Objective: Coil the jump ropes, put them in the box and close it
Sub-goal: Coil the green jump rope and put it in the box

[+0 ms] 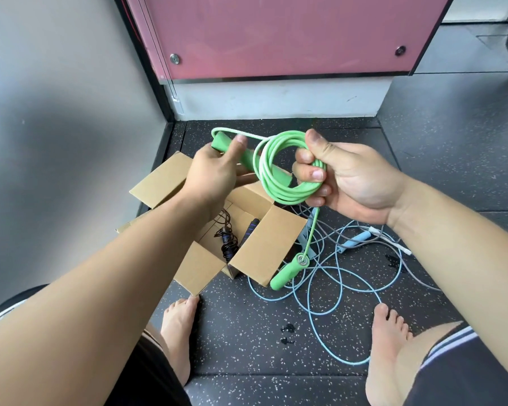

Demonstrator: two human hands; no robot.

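Right hand [349, 183] fingers clenched round green rope coil [279, 196] above open box [269, 244]. Left hand [214, 174] grips its handle [219, 143]. Black rope [228, 243] in box, blue rope [354, 242] loose on floor [247, 332].
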